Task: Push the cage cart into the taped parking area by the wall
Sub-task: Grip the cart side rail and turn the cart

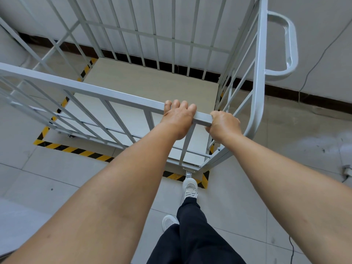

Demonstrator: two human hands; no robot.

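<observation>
The white metal cage cart (85, 91) stands against the wall, its pale board floor (152, 82) inside a rectangle of yellow-and-black tape (76, 150) on the floor. My left hand (179, 117) is shut over the near top rail close to its right end. My right hand (222, 124) grips the very end of that same rail at the corner. A caster (188, 175) at the cart's near right corner sits on the tape line, just ahead of my shoe (189, 188).
A looped push handle (289, 44) sticks out from the cart's right side. A thin cable (314, 65) runs down the white wall (314, 25) to the dark skirting (285, 92). Grey floor tiles (47, 178) spread on both sides. A small object (347, 170) lies at the right edge.
</observation>
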